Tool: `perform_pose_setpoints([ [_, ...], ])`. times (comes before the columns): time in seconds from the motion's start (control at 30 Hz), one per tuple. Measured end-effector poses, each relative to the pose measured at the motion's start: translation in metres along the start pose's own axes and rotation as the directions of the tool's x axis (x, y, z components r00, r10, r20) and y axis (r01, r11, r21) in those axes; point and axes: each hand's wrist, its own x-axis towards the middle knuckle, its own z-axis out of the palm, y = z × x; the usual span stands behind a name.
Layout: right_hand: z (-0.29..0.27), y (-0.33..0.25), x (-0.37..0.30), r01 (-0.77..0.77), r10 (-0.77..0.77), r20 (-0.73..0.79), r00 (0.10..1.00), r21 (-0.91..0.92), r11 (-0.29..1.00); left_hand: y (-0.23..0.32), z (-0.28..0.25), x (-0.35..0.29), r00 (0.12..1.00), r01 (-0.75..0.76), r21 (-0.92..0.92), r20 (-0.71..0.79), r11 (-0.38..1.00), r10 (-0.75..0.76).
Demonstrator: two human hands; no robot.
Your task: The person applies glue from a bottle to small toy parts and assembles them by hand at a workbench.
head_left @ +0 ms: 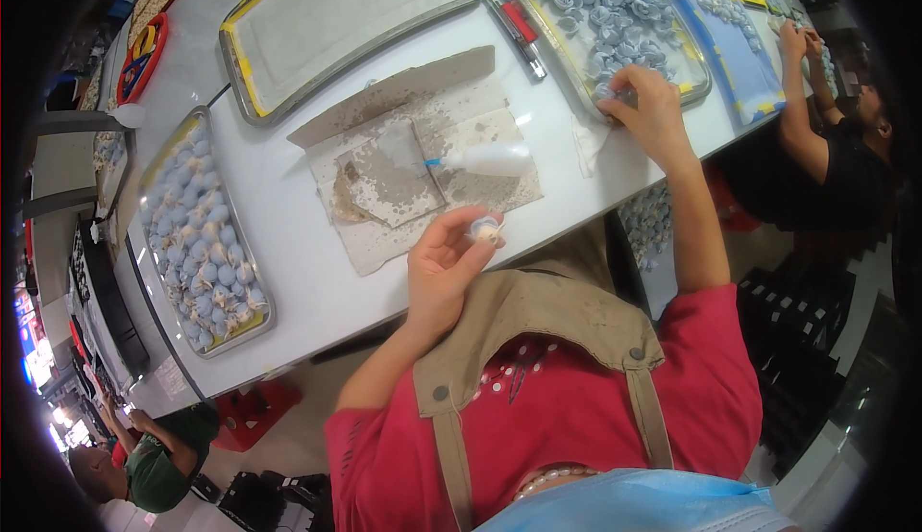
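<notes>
Pinching a small pale cap [485, 229] between thumb and fingertips, the left hand [444, 268] keeps a closed grip just off the white surface [288, 244]. At its 12 o'clock a glue bottle [485, 159] lies on stained cardboard [423, 162]. At 2 o'clock the right hand [651, 109] rests curled on grey caps at the near rim of a tray [693, 63]; whether that grip holds one, I cannot tell. At 9 o'clock a second tray [206, 234] holds finished pieces.
</notes>
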Motion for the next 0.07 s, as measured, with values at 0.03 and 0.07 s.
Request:
perform_pose_setpoints([
  [0.03,-0.0026,-0.0006,-0.0002,-0.040,0.040,0.038,0.998,-0.007,0.999,-0.0012,0.0001,0.0001,1.000,-0.008,-0.011,0.005,1.000,0.008],
  [0.07,-0.0015,0.0022,-0.0004,-0.060,0.057,0.046,0.997,0.062,0.996,-0.0015,0.0001,0.0009,1.000,-0.009,-0.012,0.007,1.000,0.009],
])
